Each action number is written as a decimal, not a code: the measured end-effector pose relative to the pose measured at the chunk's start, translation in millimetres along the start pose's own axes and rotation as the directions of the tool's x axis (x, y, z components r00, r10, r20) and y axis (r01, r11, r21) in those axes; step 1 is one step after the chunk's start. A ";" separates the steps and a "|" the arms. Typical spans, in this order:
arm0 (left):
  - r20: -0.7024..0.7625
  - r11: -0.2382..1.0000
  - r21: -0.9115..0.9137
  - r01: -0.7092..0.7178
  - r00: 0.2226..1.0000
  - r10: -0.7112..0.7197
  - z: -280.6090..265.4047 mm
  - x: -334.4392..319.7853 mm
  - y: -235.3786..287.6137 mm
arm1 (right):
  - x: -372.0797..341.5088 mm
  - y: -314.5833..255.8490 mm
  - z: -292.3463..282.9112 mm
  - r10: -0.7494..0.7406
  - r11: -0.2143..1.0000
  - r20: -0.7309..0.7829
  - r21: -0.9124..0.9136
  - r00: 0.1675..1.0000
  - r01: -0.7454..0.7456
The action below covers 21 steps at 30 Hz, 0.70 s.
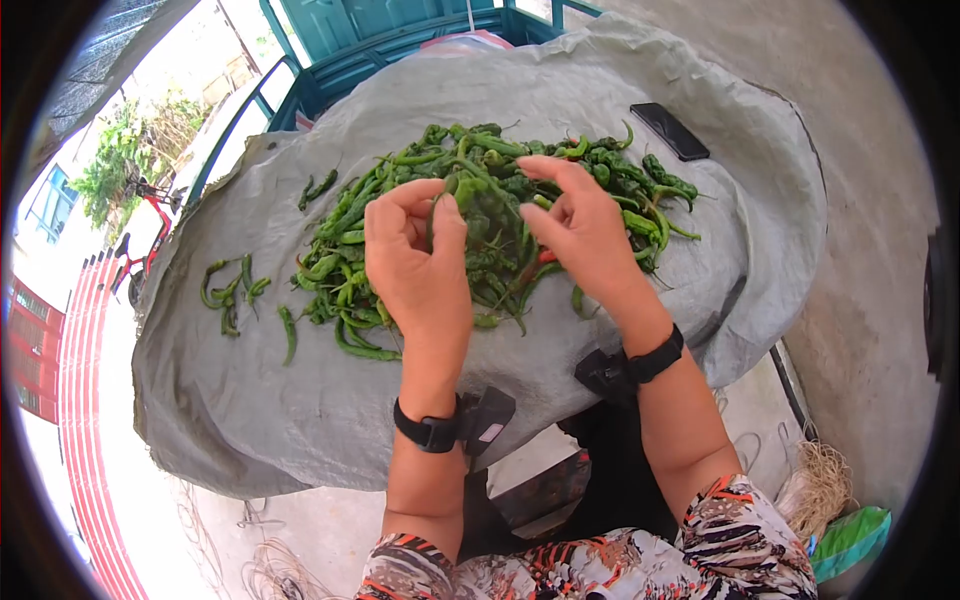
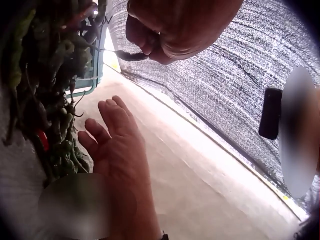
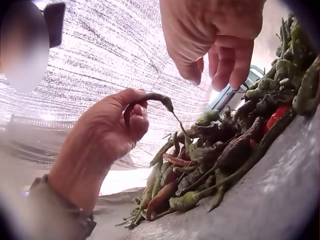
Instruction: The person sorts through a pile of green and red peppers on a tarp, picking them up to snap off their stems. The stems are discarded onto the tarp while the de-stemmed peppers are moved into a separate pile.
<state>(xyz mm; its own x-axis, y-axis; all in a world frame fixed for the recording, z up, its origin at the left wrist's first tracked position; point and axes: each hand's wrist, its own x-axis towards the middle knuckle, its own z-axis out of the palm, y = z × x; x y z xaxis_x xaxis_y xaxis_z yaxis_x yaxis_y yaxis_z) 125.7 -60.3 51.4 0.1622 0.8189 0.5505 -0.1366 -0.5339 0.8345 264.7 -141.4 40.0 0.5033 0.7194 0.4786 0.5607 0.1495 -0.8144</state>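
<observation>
My left hand pinches a thin, curved dark green chili pepper between thumb and fingers, its stem pointing away from the hand. Opposite it, my right hand hovers with fingers loosely bent and thumb apart. In the right wrist view nothing lies between the right hand's fingers. Beneath and beyond both hands spreads a heap of green chili peppers, some wrinkled and dark. A red pepper shows among them.
A grey tarp bears the heap. Several peppers lie apart at its left, and a black phone rests at the back right. Behind stands a teal metal frame. A tangle of straw-coloured twine lies on the ground by a green bag.
</observation>
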 end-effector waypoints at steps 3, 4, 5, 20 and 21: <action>0.024 0.991 -0.128 0.032 0.999 -0.029 -3.0 -1.3 9.6 | -1.6 -1.6 6.2 -0.033 0.999 0.058 -0.003 0.998 0.034; 0.007 0.997 -0.073 -0.025 1.000 0.026 -3.2 -1.0 7.6 | -1.9 -2.7 8.8 -0.030 1.000 0.066 0.008 0.997 0.029; -0.008 0.997 -0.017 -0.081 0.997 0.081 -3.9 -0.4 3.8 | -1.4 -2.5 11.4 -0.034 0.999 0.075 0.026 0.997 0.032; 0.168 0.980 -0.120 0.161 0.976 -0.139 -19.8 14.1 -5.3 | 17.0 -7.1 39.9 0.123 0.961 0.113 0.236 0.986 -0.147; 0.150 0.977 -0.145 0.154 0.980 -0.132 -18.7 14.6 -8.0 | 18.2 -6.6 39.5 0.128 0.952 -0.017 0.284 0.992 -0.117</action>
<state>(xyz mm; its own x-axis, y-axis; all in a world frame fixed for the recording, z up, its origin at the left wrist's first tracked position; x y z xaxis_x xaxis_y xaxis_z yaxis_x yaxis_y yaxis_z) 110.9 -40.2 52.3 0.3239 0.8412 0.4330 -0.2503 -0.3652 0.8967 244.2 -102.5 41.2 0.5821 0.7207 0.3765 0.2876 0.2506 -0.9244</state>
